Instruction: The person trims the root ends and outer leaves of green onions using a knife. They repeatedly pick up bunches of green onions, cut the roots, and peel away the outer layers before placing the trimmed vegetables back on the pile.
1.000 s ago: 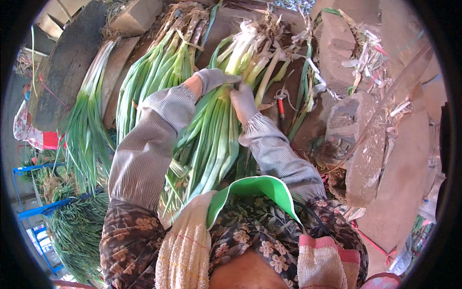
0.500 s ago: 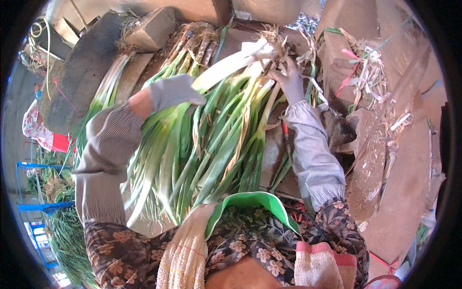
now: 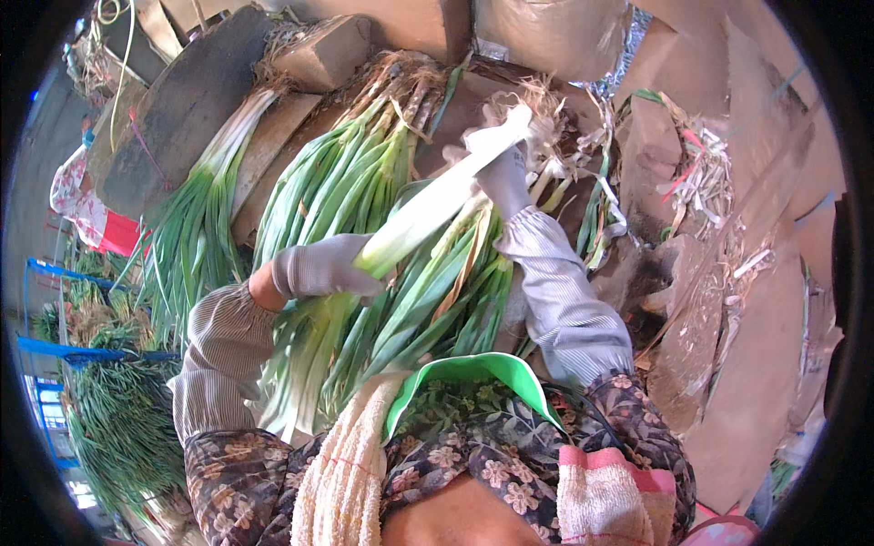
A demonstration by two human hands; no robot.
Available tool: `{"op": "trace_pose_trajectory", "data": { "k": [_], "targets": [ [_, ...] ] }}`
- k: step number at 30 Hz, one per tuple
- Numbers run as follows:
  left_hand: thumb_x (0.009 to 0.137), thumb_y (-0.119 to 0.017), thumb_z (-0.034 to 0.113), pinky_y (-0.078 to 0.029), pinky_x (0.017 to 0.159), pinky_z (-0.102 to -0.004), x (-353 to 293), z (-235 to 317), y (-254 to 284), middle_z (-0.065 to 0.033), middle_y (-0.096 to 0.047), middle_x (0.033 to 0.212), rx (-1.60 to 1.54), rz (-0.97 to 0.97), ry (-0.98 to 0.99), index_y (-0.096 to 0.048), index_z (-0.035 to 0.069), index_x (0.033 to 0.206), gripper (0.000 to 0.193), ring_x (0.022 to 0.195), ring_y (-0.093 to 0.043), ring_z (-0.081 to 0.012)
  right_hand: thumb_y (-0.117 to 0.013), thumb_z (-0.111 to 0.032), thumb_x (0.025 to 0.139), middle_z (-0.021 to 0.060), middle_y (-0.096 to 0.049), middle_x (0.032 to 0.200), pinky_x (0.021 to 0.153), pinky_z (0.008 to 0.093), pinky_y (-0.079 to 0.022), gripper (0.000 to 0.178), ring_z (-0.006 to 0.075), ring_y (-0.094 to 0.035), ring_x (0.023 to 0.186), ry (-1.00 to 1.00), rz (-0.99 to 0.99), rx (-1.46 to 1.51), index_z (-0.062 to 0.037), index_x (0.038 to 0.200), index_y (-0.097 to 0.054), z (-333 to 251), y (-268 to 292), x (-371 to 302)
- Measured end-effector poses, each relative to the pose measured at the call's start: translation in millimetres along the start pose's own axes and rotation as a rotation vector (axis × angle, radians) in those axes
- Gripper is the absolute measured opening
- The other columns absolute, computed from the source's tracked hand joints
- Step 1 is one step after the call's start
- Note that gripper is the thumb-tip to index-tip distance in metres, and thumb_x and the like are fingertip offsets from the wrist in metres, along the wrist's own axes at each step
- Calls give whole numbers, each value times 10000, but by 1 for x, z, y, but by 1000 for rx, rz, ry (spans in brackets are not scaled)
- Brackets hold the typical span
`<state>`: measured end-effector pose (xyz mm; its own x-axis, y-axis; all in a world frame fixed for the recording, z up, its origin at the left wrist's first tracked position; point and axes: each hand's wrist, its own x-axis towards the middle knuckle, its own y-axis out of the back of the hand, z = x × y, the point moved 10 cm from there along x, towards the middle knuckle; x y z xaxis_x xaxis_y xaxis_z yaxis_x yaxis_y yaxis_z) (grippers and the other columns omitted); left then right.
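My left hand (image 3: 324,267), in a pale grey glove, is closed around the green part of a bunch of large green onions (image 3: 446,198) with thick white stalks. The bunch slants up to the right, and its leaves hang down towards my body. At its white end my right hand (image 3: 504,175), gloved too, is closed against the stalks, with some fingers hidden behind them. Beneath the bunch, more green onions (image 3: 455,273) lie with their leaves towards me. Their hairy roots (image 3: 544,96) show beyond my right hand.
Farther left lie a pile of green onions (image 3: 337,164) and a smaller bunch (image 3: 218,168) beside a wooden block (image 3: 323,55). Peeled scraps (image 3: 706,173) with pink ties are heaped at the right. Blue-framed stacks of green leaves (image 3: 127,419) stand at the lower left.
My left hand has come nearer to my body along the bunch. My right hand has moved left and nearer from the root ends onto the white stalks. The view has shifted slightly.
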<state>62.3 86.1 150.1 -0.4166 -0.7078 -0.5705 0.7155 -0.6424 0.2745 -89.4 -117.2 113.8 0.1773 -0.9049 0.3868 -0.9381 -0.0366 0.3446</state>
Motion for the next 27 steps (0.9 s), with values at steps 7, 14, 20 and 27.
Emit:
{"op": "trace_pose_trajectory", "data": {
  "k": [7, 14, 20, 27],
  "targets": [
    [788, -693, 257, -479, 650, -276, -27, -33, -26, -46, -634, 845, -248, 65, -42, -576, -11, 1113, 437, 696, -594, -128, -658, -315, 803, 183, -598, 954, 768, 340, -481, 471, 268, -587, 876, -331, 273, -285, 9, 1126, -542, 147, 98, 71],
    [812, -668, 193, -483, 606, -284, -80, -66, -26, -52, -641, 772, -252, 148, 102, -593, -37, 1058, 345, 664, -614, -128, -662, -474, 764, 246, -470, 1191, 934, 392, -412, 796, 321, -473, 1109, -374, 24, -1005, 28, 1294, -346, 149, 225, 83],
    [807, -672, 186, -476, 620, -281, -72, -67, -31, -46, -629, 785, -241, 172, 64, -593, -37, 1026, 323, 680, -590, -116, -665, -612, 730, 301, -361, 1394, 1076, 437, -352, 1082, 366, -375, 1309, -210, -344, -334, 45, 1438, -177, 42, 69, 7],
    [776, -701, 177, -479, 705, -309, -49, -65, -51, -83, -634, 848, -151, 193, 30, -592, -40, 1117, 419, 762, -570, -152, -609, -307, 877, 185, -676, 931, 753, 372, -548, 300, 230, -680, 859, -5, -462, -1166, -31, 986, -653, 118, 1, -4]
  ]
}}
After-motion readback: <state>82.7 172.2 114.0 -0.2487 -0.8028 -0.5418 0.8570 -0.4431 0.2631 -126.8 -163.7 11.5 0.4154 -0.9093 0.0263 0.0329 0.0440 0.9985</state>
